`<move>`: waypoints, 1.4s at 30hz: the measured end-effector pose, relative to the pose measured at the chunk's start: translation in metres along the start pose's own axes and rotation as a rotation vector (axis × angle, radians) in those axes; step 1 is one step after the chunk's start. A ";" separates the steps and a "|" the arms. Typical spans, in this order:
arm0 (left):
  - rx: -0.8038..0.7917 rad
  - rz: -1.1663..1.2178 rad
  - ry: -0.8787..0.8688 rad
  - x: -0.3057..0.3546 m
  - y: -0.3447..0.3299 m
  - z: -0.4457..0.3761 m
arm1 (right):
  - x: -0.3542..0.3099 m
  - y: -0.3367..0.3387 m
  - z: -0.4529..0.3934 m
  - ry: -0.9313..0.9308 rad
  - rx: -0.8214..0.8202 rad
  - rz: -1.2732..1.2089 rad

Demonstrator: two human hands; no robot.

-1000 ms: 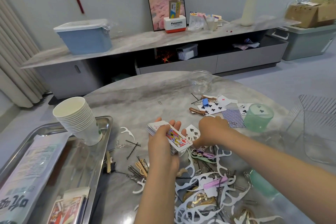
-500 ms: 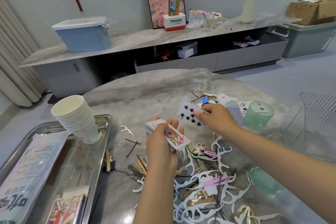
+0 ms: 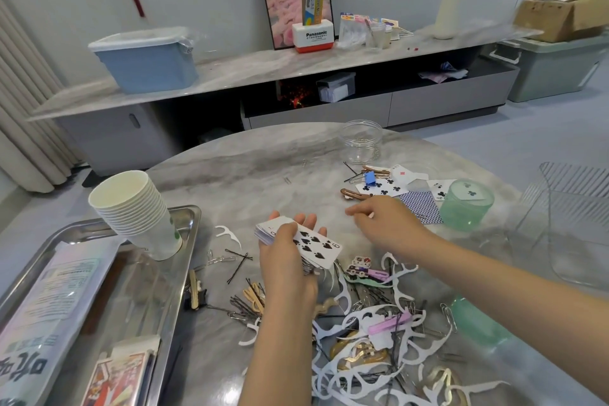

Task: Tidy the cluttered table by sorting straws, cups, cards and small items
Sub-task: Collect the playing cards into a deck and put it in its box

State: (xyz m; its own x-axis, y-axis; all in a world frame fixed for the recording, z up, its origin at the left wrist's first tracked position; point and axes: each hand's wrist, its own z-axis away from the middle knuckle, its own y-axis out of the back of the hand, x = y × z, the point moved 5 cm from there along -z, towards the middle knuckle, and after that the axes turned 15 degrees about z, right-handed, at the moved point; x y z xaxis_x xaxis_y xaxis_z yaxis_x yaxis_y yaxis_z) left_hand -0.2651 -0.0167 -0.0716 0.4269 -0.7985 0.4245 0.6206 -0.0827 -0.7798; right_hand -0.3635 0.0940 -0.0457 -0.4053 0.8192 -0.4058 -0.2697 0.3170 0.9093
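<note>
On the table (image 3: 230,175), the tray (image 3: 184,257) lies at 9 o'clock with cups (image 3: 135,211) on it; jar (image 3: 361,142) at 12; loose cards (image 3: 382,188) at 2.

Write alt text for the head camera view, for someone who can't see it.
A person's left hand holds a deck of cards, nine of spades on top, above a cluttered marble table; the right hand reaches toward loose cards beside a green cup.

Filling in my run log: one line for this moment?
left hand: grips card deck, nine of spades on top | right hand: empty, reaching to loose cards
</note>
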 end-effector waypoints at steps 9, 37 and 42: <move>0.000 0.019 0.068 -0.009 0.001 0.003 | 0.061 -0.021 -0.028 -0.249 -0.171 0.571; -0.030 0.034 0.043 0.001 -0.005 0.007 | 0.020 -0.023 -0.018 -0.054 -0.090 0.478; -0.039 0.026 0.026 0.004 -0.007 0.008 | 0.003 -0.042 -0.011 0.202 -0.096 0.525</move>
State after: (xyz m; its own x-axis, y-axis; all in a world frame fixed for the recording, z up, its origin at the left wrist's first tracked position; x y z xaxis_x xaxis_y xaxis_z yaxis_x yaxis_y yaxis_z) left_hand -0.2625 -0.0148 -0.0614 0.4250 -0.8159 0.3921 0.5829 -0.0847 -0.8081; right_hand -0.3627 0.0777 -0.0860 -0.6630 0.7443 0.0804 -0.0610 -0.1607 0.9851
